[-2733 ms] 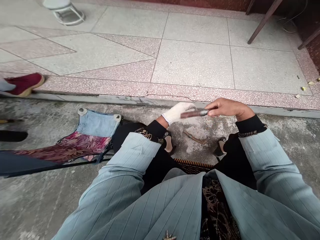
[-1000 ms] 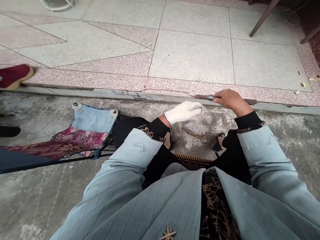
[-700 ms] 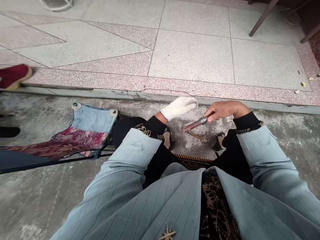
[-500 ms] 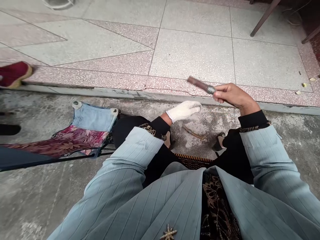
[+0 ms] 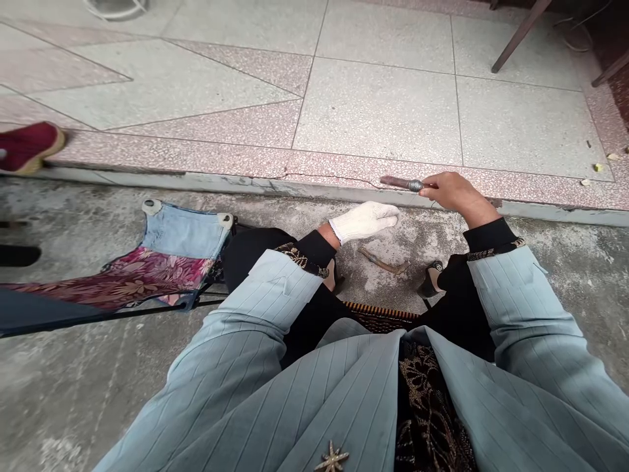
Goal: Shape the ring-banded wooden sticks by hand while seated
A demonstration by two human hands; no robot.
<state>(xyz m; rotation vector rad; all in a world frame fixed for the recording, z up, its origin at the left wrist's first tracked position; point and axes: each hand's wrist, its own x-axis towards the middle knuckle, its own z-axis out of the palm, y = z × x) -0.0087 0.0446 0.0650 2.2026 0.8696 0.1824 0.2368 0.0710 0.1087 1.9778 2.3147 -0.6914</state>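
In my right hand (image 5: 455, 193) is one end of a short brown stick (image 5: 396, 181), with silvery wire (image 5: 415, 185) wound in a thick band beside my fingers. The free end points left, over the edge of the tiled step. A fine loose strand seems to hang below these fingers. My left hand (image 5: 363, 221), in a white knitted glove, is lower and to the left, apart from the stick. Its fingers are bent together, and whatever they may hold is hidden. Below the glove, a crooked piece of wood (image 5: 383, 262) lies on the concrete between my feet.
The tiled step (image 5: 378, 111) runs across in front of me. At left stands a folding chair (image 5: 162, 262) with patched denim and floral cloth; a red shoe (image 5: 29, 145) is on the step. Furniture legs (image 5: 521, 36) stand at the upper right.
My right hand has lowered slightly, and the stick has turned from a slant to nearly level. The gloved left hand has shifted only a little.
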